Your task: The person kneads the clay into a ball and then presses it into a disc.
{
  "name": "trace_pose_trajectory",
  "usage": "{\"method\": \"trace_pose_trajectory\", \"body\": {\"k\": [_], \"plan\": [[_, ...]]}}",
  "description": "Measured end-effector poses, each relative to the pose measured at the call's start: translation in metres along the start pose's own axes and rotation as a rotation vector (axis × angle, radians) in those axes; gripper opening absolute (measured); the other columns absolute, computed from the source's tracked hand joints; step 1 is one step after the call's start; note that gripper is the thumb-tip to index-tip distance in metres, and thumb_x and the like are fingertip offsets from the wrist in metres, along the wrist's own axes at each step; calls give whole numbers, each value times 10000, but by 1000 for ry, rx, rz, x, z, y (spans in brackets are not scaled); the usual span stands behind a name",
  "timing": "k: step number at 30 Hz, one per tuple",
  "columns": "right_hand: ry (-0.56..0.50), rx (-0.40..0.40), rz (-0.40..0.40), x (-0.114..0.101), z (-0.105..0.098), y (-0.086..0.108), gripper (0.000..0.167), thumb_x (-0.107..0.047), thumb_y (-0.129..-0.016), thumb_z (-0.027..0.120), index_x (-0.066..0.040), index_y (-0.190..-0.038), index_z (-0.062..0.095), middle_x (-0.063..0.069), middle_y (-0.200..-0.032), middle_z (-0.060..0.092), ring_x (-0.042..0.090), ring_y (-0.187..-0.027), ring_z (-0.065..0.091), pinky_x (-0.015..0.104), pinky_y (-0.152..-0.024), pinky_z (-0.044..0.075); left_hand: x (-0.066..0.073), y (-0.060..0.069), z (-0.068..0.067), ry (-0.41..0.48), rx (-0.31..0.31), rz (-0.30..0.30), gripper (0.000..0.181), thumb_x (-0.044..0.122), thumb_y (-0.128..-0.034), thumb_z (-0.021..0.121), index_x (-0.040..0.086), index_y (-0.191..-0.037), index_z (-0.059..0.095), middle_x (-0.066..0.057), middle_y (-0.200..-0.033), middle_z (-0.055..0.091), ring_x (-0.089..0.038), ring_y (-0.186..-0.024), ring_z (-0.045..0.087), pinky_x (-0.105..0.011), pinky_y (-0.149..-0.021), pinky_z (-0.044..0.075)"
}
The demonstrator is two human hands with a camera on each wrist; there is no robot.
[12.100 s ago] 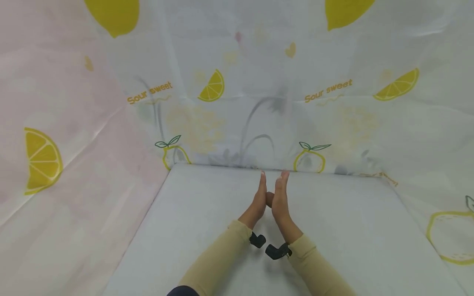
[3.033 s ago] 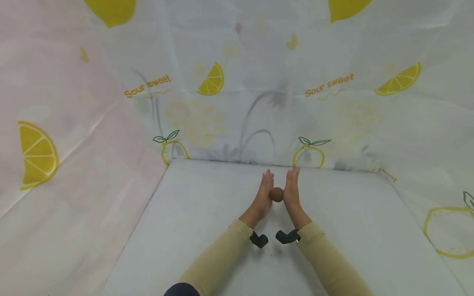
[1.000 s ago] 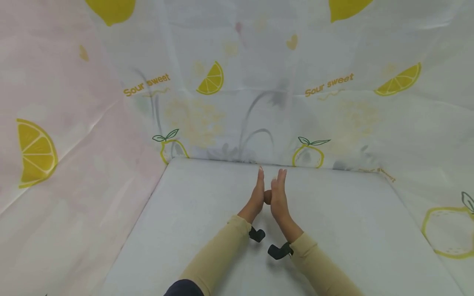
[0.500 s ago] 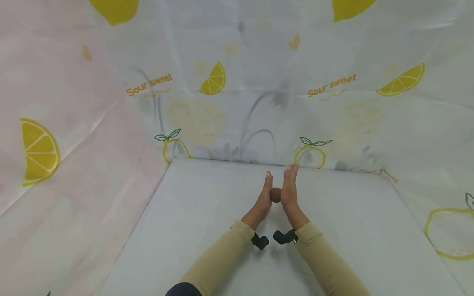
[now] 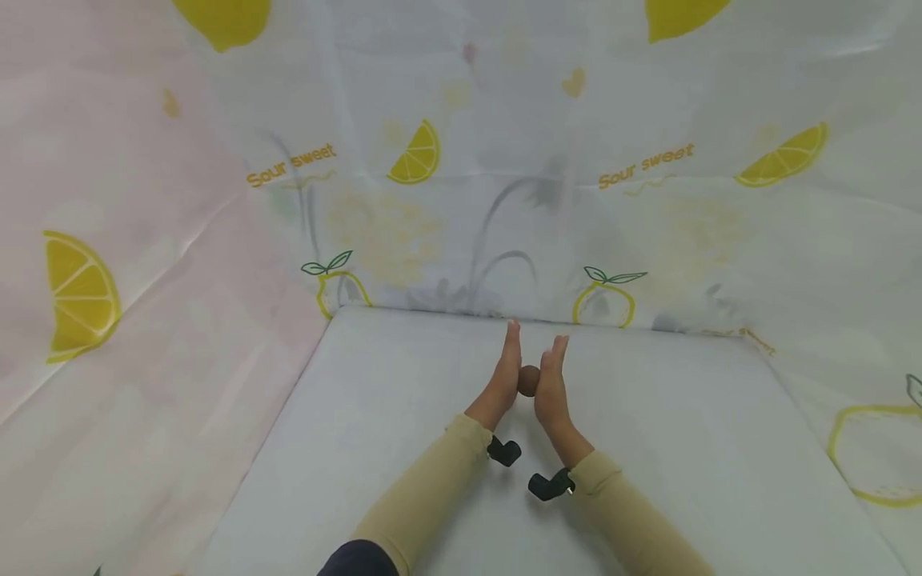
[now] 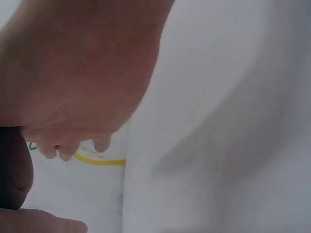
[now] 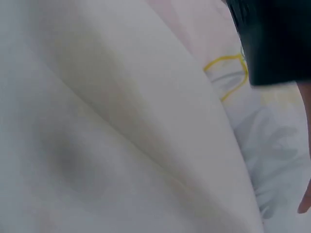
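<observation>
A small round brown ball [image 5: 529, 381], like clay or dough, sits between the two palms above the white tabletop [image 5: 403, 384]. My left hand [image 5: 504, 376] presses its flat palm on the ball's left side, fingers straight and pointing away. From the right, my right hand [image 5: 551, 392] presses with its fingers straight too. In the left wrist view the ball [image 6: 14, 170] is dark and partly cut off, below the heel of the left hand [image 6: 82, 73]. Only a sliver of a hand [image 7: 305, 201] shows at the right edge of the right wrist view.
A lemon-printed sheet [image 5: 446, 240] hangs behind the table and along both sides. Black wrist-worn devices [image 5: 504, 451] jut inward below the hands. Both forearms wear pale yellow sleeves [image 5: 425, 488].
The palms keep sliding to and fro past each other with the ball between them. Since half a second ago the left hand has moved forward and the right hand back.
</observation>
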State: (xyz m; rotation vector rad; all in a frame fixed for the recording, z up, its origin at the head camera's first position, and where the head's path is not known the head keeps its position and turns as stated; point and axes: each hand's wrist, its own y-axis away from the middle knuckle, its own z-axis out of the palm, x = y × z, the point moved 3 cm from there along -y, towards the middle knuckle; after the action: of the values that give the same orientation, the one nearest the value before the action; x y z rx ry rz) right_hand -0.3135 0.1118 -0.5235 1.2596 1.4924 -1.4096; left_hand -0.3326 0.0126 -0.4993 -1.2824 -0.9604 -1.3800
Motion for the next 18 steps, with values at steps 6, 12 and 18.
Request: {"method": "trace_pose_trajectory", "body": {"k": [6,12,18], "plan": [[-45,-24,-30,-14,12,8,651,-261,-1127,250,-49,-1607,-136,119,-1703,-37,238,-1558,-37,456,-1247,11,-12,-5,-7,-96,52,-2,808,645,-1054,146,116,-1646,2,-75,-1710,-17,-255,-1562,-19,-508,-1244,17],[-117,-58,-4,-33,10,-1,642,-186,-1121,234,19,-1578,-167,168,-1691,-66,278,-1559,-39,466,-1248,11,-17,-1,-7,-107,24,20,753,588,-1074,105,112,-1640,-39,-62,-1709,-48,-225,-1559,-43,-500,-1244,4],[-121,-17,40,-33,-2,-15,679,-302,-1122,231,6,-1586,-157,141,-1699,-53,240,-1561,-33,437,-1251,0,-22,6,0,-122,-27,1,732,578,-1072,80,136,-1643,-33,-25,-1709,-50,-196,-1558,-49,-504,-1242,2]]}}
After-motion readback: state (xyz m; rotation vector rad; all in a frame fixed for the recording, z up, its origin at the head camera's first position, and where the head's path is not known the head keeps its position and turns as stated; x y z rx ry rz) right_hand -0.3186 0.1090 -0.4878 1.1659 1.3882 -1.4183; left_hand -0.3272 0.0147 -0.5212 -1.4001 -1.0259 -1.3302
